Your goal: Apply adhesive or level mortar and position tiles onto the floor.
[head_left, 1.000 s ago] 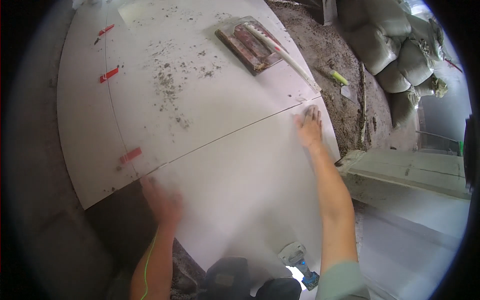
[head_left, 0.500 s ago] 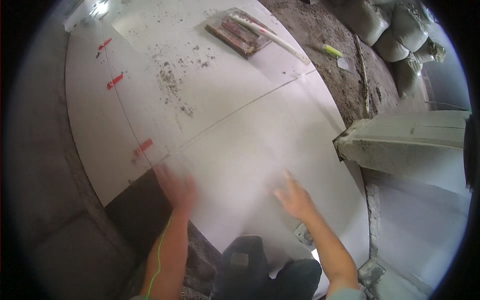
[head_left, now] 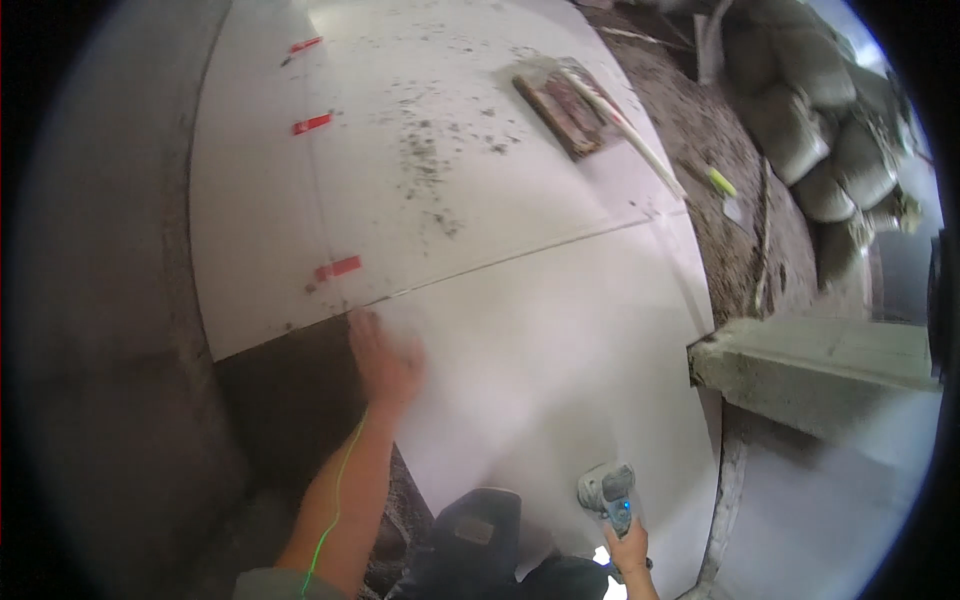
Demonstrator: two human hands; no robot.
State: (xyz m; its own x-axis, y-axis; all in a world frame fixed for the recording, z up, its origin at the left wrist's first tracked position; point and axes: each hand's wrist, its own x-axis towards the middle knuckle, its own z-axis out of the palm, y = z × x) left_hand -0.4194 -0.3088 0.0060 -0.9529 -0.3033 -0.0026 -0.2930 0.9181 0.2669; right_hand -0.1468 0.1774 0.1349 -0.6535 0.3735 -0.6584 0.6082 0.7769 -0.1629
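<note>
My left hand [head_left: 386, 362] lies on the large white floor tile [head_left: 500, 340] near its far left corner, fingers stretched out and somewhat blurred. The fingertips are close to the joint with the neighbouring tiles. At the lower right, my right hand [head_left: 629, 553] is wrapped round the handle of a grey tile vibrator [head_left: 606, 488], a hand-held tool with a wide head and a small blue light. The tool's head is over the same tile; whether it touches the surface I cannot tell. Red levelling wedges [head_left: 338, 268] sit along the left joint.
Crumbs of mortar [head_left: 425, 165] are scattered over the far tile. A wooden-edged board [head_left: 565, 110] and a white straightedge [head_left: 630, 135] lie there. A trowel with a yellow-green handle [head_left: 720, 182] rests on mortar. Stacked sacks [head_left: 800, 140] and a pale ledge [head_left: 820, 375] stand at the right.
My right hand has moved down and back and closed on the tile vibrator, which lay beside my forearm. My left hand stays near the tile corner. The view has shifted.
</note>
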